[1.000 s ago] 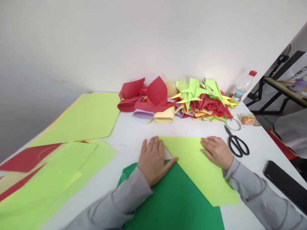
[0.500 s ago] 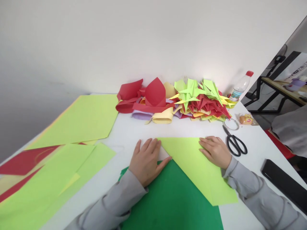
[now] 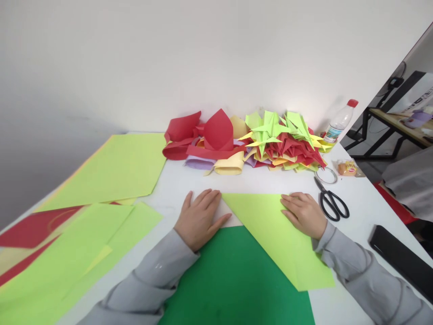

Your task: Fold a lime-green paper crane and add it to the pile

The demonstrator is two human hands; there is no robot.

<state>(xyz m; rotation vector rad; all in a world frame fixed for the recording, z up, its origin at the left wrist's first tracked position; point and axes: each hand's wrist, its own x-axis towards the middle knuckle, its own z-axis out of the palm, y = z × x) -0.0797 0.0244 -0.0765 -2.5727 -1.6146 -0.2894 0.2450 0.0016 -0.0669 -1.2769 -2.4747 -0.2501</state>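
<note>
A light green sheet folded into a triangle (image 3: 274, 234) lies on the white table (image 3: 270, 180), partly over a dark green sheet (image 3: 237, 280). My left hand (image 3: 199, 219) lies flat with fingers stretched out, on the table at the triangle's left tip and the top edge of the dark green sheet. My right hand (image 3: 302, 214) rests palm down on the triangle's upper right corner, fingers slightly curled, pressing the paper.
A heap of folded paper shapes (image 3: 246, 144) in red, green and yellow lies at the back by the wall. Black scissors (image 3: 329, 201), a tape ring (image 3: 326, 175), a wrapped snack (image 3: 348, 168), a bottle (image 3: 340, 121) and a black case (image 3: 401, 259) sit right. Loose green sheets (image 3: 84, 239) and red ones cover the left.
My left hand has slid leftwards off the light green triangle's tip, uncovering the top edge of the dark green sheet. My right hand has stayed on the triangle's corner.
</note>
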